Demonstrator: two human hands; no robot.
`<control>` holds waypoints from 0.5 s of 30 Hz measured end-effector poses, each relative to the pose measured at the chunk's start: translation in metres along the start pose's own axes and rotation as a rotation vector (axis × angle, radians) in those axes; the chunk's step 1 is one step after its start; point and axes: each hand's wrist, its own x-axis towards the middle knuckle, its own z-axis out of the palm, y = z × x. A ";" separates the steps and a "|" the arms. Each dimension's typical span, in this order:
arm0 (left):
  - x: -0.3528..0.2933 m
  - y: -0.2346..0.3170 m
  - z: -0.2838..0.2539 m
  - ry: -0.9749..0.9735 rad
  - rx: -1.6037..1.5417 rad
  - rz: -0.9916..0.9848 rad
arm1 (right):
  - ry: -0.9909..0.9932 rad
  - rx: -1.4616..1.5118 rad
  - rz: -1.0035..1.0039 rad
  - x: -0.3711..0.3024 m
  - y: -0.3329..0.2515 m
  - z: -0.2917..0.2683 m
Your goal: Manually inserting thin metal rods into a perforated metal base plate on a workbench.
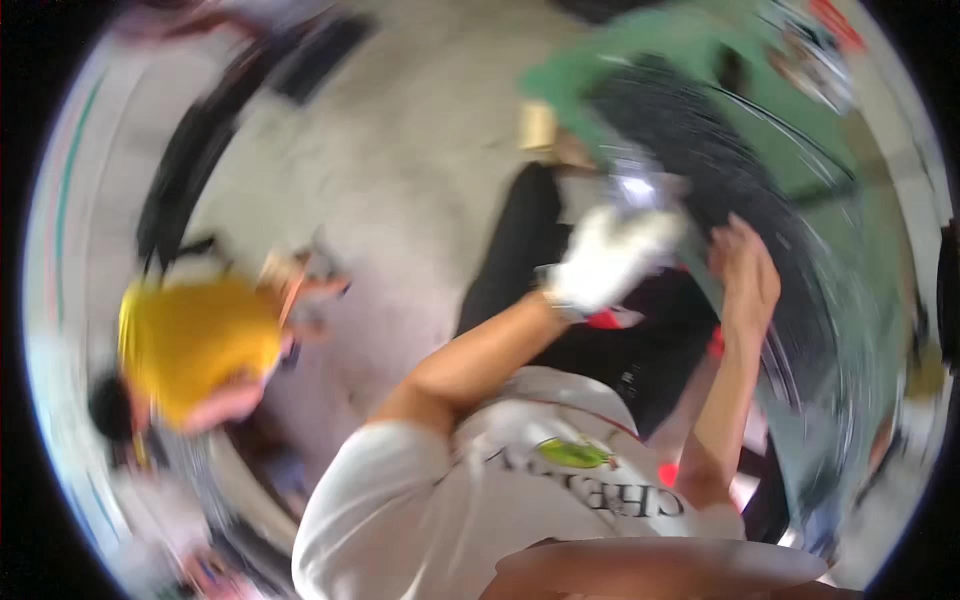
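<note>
My left hand point(622, 255), in a white work glove, is smeared by motion above my dark-trousered lap. Its fingers look closed around a small shiny, silvery thing point(636, 188) with a bright glint, whose kind I cannot make out. To its right, my bare right hand point(747, 272) has loosely bent fingers, a little apart, and nothing visible in them. It is over the edge of a dark grey, textured piece point(690, 125) lying on a green work table point(815, 150). Whether it touches that piece I cannot tell.
Clear plastic-like sheeting point(815, 75) and a red thing point(838, 22) are at the table's far right. A small yellowish block point(537, 125) is by its left corner. On the left, a person in a yellow top point(200, 345) works near a long dark strip point(185, 175).
</note>
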 end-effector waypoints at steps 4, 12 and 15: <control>0.014 0.012 -0.006 0.177 0.641 0.822 | -0.176 0.821 0.566 -0.025 0.021 0.079; -0.004 -0.021 0.010 0.806 0.727 0.859 | -0.889 1.243 0.573 0.020 0.096 0.114; -0.010 -0.025 0.008 0.686 0.812 1.049 | -0.991 1.251 0.649 -0.012 0.071 0.121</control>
